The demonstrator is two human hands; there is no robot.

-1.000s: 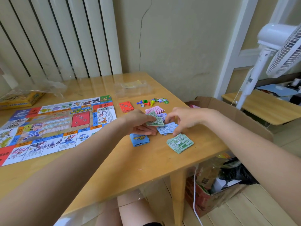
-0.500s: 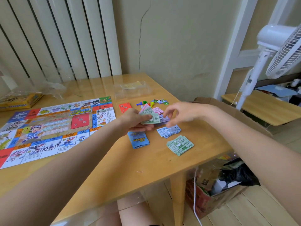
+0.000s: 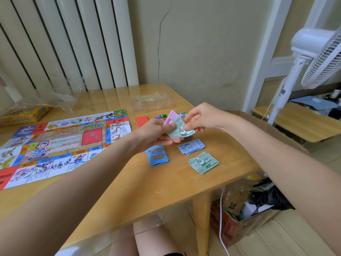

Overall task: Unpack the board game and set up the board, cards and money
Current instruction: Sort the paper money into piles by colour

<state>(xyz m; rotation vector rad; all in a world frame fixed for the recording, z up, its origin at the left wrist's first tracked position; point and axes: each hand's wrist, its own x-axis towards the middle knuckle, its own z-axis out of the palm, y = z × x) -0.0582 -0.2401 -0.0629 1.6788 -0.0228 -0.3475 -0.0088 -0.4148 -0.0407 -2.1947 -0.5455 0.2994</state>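
The colourful game board (image 3: pixel 59 143) lies unfolded on the left of the wooden table (image 3: pixel 129 191). My left hand (image 3: pixel 155 133) grips a stack of mixed play money (image 3: pixel 178 127), green note on top, pink behind, raised above the table. My right hand (image 3: pixel 200 118) pinches the right edge of the top green note. On the table below lie a pile of blue notes (image 3: pixel 191 146), a pile of green notes (image 3: pixel 203 162), a blue card deck (image 3: pixel 157 156) and a red card deck (image 3: pixel 141 121). Small coloured pawns (image 3: pixel 162 116) sit behind the hands.
The yellow game box (image 3: pixel 24 115) and crumpled clear wrap (image 3: pixel 60 100) lie at the back left. A clear plastic tray (image 3: pixel 149 101) sits at the table's far edge. A white standing fan (image 3: pixel 304 58) and an open cardboard box of clutter (image 3: pixel 249 206) are to the right.
My left hand lifted the mixed money stack off the table and higher. My right hand left the blue pile and came up to pinch the top green note.
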